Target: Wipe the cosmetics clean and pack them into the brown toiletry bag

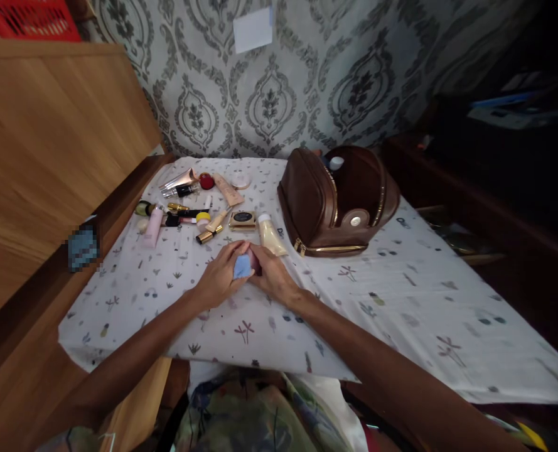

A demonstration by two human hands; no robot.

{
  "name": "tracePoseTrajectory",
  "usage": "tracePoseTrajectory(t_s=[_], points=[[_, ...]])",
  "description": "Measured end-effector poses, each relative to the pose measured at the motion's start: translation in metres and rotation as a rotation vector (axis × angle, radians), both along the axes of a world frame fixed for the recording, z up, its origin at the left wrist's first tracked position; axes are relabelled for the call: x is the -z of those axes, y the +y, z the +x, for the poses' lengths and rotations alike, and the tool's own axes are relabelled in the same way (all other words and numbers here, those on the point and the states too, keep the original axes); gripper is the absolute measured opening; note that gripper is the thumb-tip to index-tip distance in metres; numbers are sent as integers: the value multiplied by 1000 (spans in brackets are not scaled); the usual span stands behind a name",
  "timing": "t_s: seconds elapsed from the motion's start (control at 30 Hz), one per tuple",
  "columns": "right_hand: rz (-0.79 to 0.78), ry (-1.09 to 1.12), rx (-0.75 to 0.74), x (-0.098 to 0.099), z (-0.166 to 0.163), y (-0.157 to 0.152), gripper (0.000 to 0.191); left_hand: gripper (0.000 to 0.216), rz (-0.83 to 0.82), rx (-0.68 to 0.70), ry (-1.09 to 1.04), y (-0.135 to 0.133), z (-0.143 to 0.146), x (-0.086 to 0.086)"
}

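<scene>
My left hand (222, 273) and my right hand (273, 276) meet just above the cloth near the middle of the table, fingers curled inward. Between them shows a small light-blue piece (242, 266), cloth-like or spongy. A dark mauve round object (256, 262) sits against it, mostly covered by my right fingers. Whether the two are one item I cannot tell. Just beyond my hands lie a cream tube with a white cap (270, 235), a gold compact with a black oval (242, 220) and a gold lipstick tube (209, 235).
A brown zippered bag (307, 201) stands open at right. Several cosmetics lie at back left, including a pink tube (153, 227), a yellow-lidded jar (203, 220) and a red round case (206, 181). A wooden panel (66, 107) borders the left; patterned wall (269, 100) behind.
</scene>
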State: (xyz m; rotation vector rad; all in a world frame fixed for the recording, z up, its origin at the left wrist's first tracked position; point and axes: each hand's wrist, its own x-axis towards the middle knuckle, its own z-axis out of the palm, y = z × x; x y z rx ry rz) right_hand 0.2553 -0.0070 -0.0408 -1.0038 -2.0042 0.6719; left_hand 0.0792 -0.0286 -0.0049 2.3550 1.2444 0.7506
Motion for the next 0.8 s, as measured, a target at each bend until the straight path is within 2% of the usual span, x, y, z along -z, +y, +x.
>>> tracePoseTrajectory(t_s=[0.23,0.33,0.43,0.53,0.63,0.8], points=[[154,-36,-104,-2,-1,-3,53,39,-133,-186,-274,18,3,1],[131,1,-104,-1,0,-2,57,33,-203,-262,-391,29,-1,5],[74,44,-86,1,0,-1,58,32,-197,-330,-460,36,-6,9],[-2,76,-49,0,0,-1,60,31,-189,-321,-424,34,-9,9],[-61,88,-9,-2,0,-1,55,27,-160,-273,-293,25,-9,6],[-40,117,3,-2,-1,-1,49,26,36,-170,-157,11,-6,2]])
